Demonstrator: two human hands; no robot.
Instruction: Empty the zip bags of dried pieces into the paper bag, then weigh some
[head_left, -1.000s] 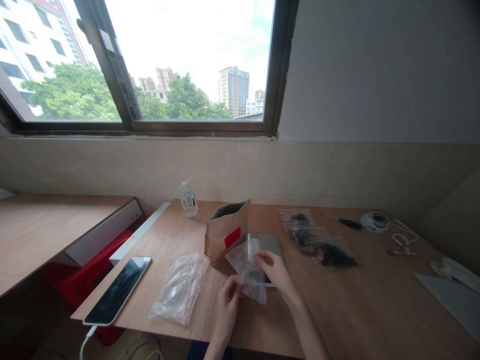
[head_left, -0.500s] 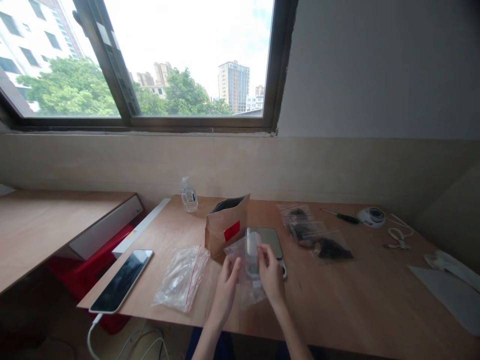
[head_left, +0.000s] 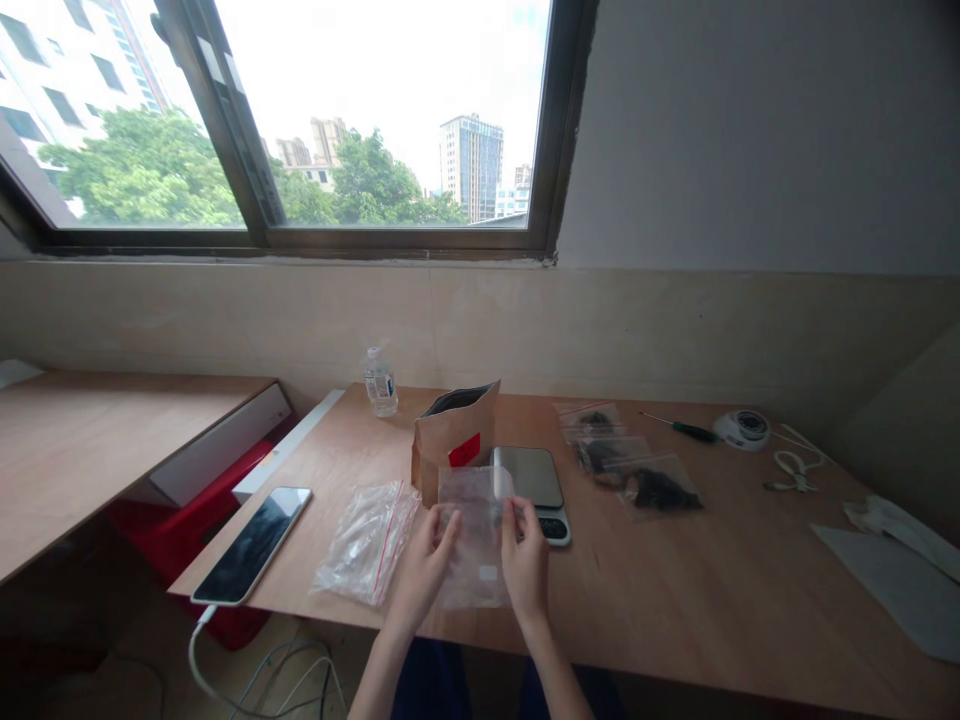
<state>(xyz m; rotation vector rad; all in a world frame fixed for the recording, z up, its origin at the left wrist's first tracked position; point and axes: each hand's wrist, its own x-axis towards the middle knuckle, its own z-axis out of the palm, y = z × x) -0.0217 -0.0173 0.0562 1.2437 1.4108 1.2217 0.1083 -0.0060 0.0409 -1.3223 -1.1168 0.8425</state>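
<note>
Between my hands a clear plastic bag is held up, looking flat, with a small pale patch near its bottom. My left hand pinches its left side, thumb and fingers closed. On the right side my right hand grips it near the upper edge. Behind the bag stands a brown paper pouch with a red label, its top gaping. A small digital scale with a metal plate sits just beyond my right hand, its plate bare. Left of my left hand lies a stack of clear zip bags.
Several zip bags with dark contents lie right of the scale. Behind them are a green-handled screwdriver and a white dome camera with its cable. A phone on a charging cable and a water bottle are at left.
The clear bag has been spread flatter and shifted left, uncovering more of the scale. Both hands have moved slightly left, and my left hand now grips the bag's left side.
</note>
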